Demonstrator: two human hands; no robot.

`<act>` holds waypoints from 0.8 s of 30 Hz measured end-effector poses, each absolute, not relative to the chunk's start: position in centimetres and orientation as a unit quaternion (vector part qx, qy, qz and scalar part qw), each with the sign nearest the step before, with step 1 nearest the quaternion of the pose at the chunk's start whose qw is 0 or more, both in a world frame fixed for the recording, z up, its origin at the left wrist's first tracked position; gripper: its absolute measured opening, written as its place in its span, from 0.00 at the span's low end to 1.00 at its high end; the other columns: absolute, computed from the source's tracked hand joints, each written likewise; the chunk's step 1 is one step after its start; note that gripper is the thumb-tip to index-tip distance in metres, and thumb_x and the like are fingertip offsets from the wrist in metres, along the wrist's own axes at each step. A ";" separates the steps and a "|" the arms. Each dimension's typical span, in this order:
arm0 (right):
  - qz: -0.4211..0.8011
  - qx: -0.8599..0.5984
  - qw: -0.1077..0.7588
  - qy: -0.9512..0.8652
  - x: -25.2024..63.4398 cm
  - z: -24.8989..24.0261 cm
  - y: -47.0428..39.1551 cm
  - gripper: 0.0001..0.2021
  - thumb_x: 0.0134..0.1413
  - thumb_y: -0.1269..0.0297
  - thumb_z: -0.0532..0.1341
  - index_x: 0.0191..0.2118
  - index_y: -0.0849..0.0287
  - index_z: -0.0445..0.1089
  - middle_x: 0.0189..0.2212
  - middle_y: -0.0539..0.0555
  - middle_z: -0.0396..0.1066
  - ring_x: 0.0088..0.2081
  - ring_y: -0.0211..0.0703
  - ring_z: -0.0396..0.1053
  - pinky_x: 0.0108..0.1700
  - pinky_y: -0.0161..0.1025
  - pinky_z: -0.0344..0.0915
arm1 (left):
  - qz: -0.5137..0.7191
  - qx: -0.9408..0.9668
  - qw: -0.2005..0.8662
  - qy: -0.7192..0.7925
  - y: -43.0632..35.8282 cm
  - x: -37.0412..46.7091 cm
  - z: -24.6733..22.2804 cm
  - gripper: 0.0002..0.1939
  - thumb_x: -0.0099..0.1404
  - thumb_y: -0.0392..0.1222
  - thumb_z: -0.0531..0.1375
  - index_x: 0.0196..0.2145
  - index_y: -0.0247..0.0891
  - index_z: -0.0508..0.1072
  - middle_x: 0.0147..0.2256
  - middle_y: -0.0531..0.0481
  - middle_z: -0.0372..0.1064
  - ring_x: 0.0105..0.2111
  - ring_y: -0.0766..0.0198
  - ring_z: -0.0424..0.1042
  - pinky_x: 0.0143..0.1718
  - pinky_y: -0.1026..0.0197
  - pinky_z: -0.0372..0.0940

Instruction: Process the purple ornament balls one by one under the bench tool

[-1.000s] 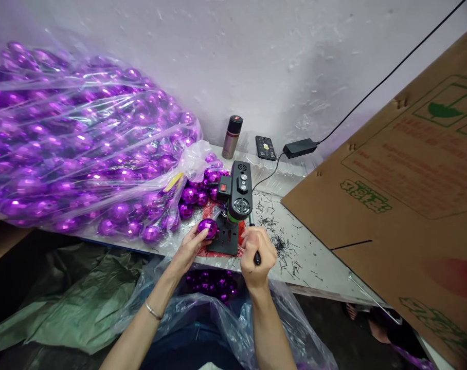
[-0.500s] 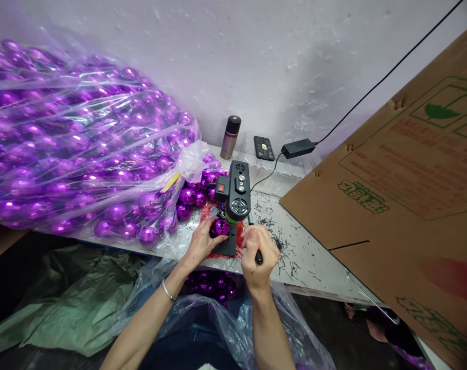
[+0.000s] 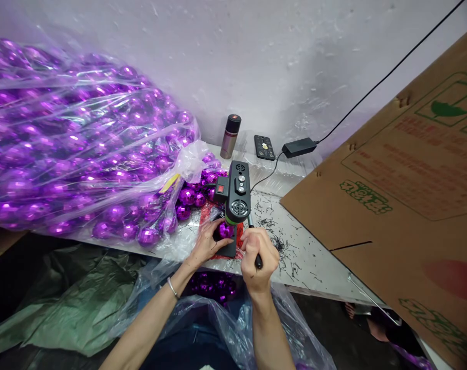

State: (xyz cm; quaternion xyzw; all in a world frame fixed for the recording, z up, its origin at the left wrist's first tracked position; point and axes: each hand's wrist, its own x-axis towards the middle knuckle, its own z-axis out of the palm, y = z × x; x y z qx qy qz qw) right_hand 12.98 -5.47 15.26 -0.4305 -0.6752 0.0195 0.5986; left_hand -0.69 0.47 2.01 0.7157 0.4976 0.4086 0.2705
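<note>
A small black machine [image 3: 239, 192] with round grilles and a red switch stands on the table. Beneath its green-ringed lower part sits a shiny purple faceted ball [image 3: 226, 229], over the black base plate. My left hand [image 3: 209, 240], a bracelet at its wrist, holds this ball between thumb and fingers. My right hand [image 3: 259, 257] is wrapped round the machine's lever handle [image 3: 258, 262], whose black end shows below the fist. More purple balls [image 3: 187, 196] lie loose left of the machine. Red material [image 3: 207, 211] shows around the base.
A big clear bag of purple balls [image 3: 75, 149] fills the left. Behind the machine are a bottle [image 3: 230, 136], a phone [image 3: 264, 147] and a power adapter [image 3: 299, 147] with cable. A large cardboard box [image 3: 403, 195] leans in at right. Black bits litter the table [image 3: 314, 262].
My left hand and the purple ball have moved slightly right, bringing the ball under the machine's lower part. My right hand keeps its grip on the lever, almost unmoved.
</note>
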 end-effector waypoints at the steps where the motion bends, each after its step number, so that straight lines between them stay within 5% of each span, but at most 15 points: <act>1: 0.018 -0.430 0.597 -0.677 13.0 15.2 -5.5 0.15 0.66 0.76 0.51 0.27 0.56 0.63 0.24 0.50 0.66 0.28 0.37 0.67 0.31 0.37 0.62 | 0.410 0.711 0.273 0.502 0.4 -0.6 1.8 0.30 0.61 0.51 0.70 0.59 0.41 0.71 0.55 0.40 0.75 0.58 0.46 0.73 0.63 0.40 0.62; 24: -0.058 -0.403 0.617 -0.674 12.8 9.5 -5.1 0.17 0.71 0.67 0.47 0.28 0.55 0.61 0.25 0.49 0.68 0.27 0.36 0.68 0.30 0.36 0.65 | 0.398 0.723 0.270 0.496 -0.1 -0.9 1.3 0.31 0.61 0.51 0.71 0.59 0.42 0.72 0.57 0.40 0.74 0.60 0.46 0.71 0.65 0.40 0.61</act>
